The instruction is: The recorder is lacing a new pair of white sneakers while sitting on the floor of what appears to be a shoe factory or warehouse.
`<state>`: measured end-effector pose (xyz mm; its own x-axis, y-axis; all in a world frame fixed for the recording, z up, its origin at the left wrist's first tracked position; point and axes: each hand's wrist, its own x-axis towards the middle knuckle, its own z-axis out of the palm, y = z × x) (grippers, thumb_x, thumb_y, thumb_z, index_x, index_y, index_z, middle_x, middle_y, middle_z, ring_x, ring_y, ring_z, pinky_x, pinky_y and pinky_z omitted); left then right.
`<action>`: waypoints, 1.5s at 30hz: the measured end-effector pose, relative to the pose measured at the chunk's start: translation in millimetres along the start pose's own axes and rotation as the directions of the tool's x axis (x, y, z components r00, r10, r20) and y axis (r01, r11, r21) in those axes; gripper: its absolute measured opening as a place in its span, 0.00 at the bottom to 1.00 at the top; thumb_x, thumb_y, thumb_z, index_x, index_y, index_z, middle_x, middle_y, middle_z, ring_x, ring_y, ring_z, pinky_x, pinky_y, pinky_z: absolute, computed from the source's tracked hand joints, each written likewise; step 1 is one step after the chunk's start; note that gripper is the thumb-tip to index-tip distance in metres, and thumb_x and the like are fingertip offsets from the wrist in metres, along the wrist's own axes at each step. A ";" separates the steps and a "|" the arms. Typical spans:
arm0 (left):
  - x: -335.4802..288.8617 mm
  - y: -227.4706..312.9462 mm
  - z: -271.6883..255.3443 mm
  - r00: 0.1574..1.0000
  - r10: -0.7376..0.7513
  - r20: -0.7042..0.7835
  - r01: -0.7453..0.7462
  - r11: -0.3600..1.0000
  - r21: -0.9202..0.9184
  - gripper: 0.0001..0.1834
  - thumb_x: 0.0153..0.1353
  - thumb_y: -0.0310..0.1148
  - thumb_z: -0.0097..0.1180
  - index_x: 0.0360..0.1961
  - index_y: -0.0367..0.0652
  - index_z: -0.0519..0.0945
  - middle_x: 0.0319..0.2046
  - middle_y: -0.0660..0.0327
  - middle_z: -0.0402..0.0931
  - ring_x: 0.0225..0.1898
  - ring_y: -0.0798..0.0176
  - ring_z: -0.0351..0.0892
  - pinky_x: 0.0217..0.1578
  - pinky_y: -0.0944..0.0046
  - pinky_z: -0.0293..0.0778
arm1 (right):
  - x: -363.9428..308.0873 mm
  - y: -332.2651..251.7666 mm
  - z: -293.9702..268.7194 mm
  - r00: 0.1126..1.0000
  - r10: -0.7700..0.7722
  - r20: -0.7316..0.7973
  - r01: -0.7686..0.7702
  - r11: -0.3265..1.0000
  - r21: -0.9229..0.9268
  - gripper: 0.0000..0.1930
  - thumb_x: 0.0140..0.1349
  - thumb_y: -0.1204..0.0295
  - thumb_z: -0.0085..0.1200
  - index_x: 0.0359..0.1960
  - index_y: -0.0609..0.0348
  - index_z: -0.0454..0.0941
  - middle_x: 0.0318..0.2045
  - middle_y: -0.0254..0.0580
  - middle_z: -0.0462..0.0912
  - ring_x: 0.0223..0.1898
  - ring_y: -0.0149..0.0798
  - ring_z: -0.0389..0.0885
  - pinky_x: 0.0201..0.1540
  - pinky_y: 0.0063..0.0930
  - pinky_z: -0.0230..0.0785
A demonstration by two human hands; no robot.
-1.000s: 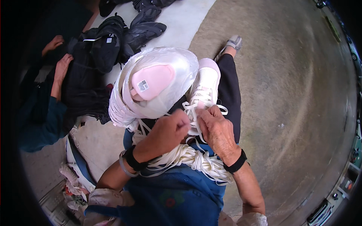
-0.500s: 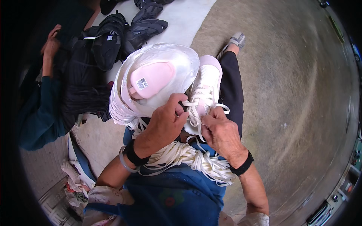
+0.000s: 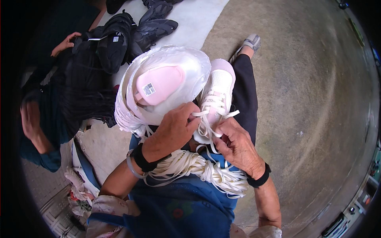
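Note:
A white and pink sneaker (image 3: 220, 81) lies toe-away on my lap, its lower eyelets crossed by white lacing. At its left side my left hand (image 3: 177, 126) is closed, pinching a white shoelace (image 3: 204, 113) between thumb and fingers. My right hand (image 3: 240, 143) is closed at the ankle end, fingertips on a lace strand there. Another lace end sticks out to the right above that hand. Left of the sneaker rests a stack of nested white shoe uppers (image 3: 123, 105), with a pink piece (image 3: 164, 79) bearing a label inside. A bundle of white laces (image 3: 214, 174) lies across my blue apron (image 3: 178, 206).
Black shoes (image 3: 113, 47) are piled on a white surface (image 3: 190, 22) at the far left. Beside them a co-worker's hand (image 3: 65, 43) touches the dark pile, and another hand (image 3: 31, 121) is blurred. Concrete floor (image 3: 309, 111) spreads to the right.
My right hand has shifted slightly, its fingers now lower on the lacing, and the looped lace on the right now lies straighter. The co-worker's hands have moved apart, one onto the dark pile.

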<state>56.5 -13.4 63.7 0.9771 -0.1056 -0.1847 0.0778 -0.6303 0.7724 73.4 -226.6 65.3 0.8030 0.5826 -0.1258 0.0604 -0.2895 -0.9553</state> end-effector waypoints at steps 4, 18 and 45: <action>-0.2 5.0 -4.4 0.999 0.014 -0.042 -0.013 0.999 0.030 0.10 0.60 0.25 0.58 0.43 0.35 0.76 0.31 0.55 0.75 0.23 0.64 0.74 0.28 0.66 0.71 | -0.3 3.5 15.3 0.979 -0.201 -0.035 0.184 0.945 -0.270 0.12 0.51 0.82 0.58 0.38 0.62 0.72 0.34 0.50 0.73 0.36 0.52 0.80 0.36 0.43 0.73; -13.6 17.4 -8.7 0.995 -0.015 0.102 0.017 1.000 -0.021 0.09 0.59 0.26 0.60 0.40 0.38 0.75 0.32 0.59 0.75 0.21 0.69 0.72 0.25 0.68 0.69 | -5.3 11.9 -11.4 0.928 0.020 -0.371 -0.123 0.959 -0.256 0.16 0.58 0.78 0.57 0.48 0.66 0.72 0.40 0.56 0.75 0.40 0.59 0.79 0.38 0.45 0.74; -3.0 22.6 -21.0 0.970 -0.142 0.200 0.169 0.977 -0.129 0.11 0.66 0.35 0.55 0.36 0.35 0.80 0.26 0.61 0.74 0.30 0.71 0.71 0.33 0.69 0.68 | 4.7 7.0 -5.1 0.944 0.065 -0.322 -0.167 0.939 -0.302 0.15 0.58 0.75 0.57 0.47 0.61 0.72 0.36 0.54 0.78 0.34 0.60 0.81 0.36 0.47 0.74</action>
<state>59.5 -11.2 94.5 0.8968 -0.1666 -0.4099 0.2672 -0.5343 0.8019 80.6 -229.8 59.4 0.9533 0.2869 -0.0945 0.1014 -0.5985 -0.7947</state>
